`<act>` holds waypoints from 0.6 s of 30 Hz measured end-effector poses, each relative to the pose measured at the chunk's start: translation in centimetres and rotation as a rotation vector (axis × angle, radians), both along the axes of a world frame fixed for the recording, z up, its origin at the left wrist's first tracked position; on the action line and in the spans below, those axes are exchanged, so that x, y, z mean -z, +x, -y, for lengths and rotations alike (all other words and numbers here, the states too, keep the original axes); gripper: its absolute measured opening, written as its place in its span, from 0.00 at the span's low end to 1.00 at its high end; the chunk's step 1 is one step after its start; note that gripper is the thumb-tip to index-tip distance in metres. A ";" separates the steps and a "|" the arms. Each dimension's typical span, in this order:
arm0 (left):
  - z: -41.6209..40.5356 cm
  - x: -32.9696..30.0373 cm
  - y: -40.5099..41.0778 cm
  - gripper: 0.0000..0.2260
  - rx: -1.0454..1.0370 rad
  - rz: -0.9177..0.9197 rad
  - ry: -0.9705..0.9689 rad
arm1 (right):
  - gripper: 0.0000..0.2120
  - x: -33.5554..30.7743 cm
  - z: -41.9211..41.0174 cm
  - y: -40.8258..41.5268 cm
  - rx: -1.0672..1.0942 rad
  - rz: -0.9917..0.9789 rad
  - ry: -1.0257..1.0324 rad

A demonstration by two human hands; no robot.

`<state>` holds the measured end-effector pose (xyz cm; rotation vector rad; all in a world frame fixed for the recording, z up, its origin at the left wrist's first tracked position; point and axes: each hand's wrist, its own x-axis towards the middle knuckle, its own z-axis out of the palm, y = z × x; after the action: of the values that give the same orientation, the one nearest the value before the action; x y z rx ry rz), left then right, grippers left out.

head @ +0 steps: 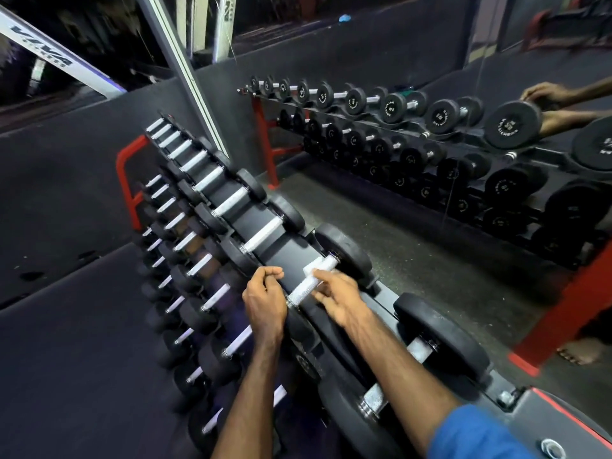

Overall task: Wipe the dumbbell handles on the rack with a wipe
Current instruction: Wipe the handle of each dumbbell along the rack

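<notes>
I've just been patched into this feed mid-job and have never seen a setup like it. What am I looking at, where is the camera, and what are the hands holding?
There is no robot here: a person works with bare hands, and the single picture comes from a wide-angle camera worn on the head, looking forward and down. Below is a tiered dumbbell rack with red end frames, holding rows of black dumbbells with silver handles. A wall mirror behind reflects the rack and the hands. The right hand presses a white wipe against the dumbbell handle on the top row. The left hand is curled near that handle's near end; whether it grips anything is hard to tell. A blue sleeve shows on the right arm.
</notes>
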<state>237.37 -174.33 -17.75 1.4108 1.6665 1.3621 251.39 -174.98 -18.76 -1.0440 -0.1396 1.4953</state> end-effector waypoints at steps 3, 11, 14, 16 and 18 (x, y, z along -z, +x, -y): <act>-0.1 0.0 0.1 0.12 -0.003 -0.004 -0.002 | 0.13 0.5 0.4 1.0 0.062 0.014 -0.023; 0.2 -0.2 0.2 0.13 0.006 -0.013 -0.003 | 0.12 0.1 2.2 1.0 0.079 0.089 0.019; -0.1 -0.1 0.1 0.13 0.001 -0.010 0.005 | 0.07 0.4 3.7 0.0 0.031 0.162 0.042; -0.2 -0.2 0.0 0.12 0.004 -0.004 0.004 | 0.06 0.8 4.9 -1.6 -0.075 0.206 0.040; -0.2 -0.1 -0.1 0.13 0.006 -0.009 0.004 | 0.10 0.9 4.5 -1.9 -0.059 0.230 0.027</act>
<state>237.31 -174.18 -17.67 1.4251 1.6644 1.3588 249.54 -179.48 -19.67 -1.1972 -0.3543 1.4184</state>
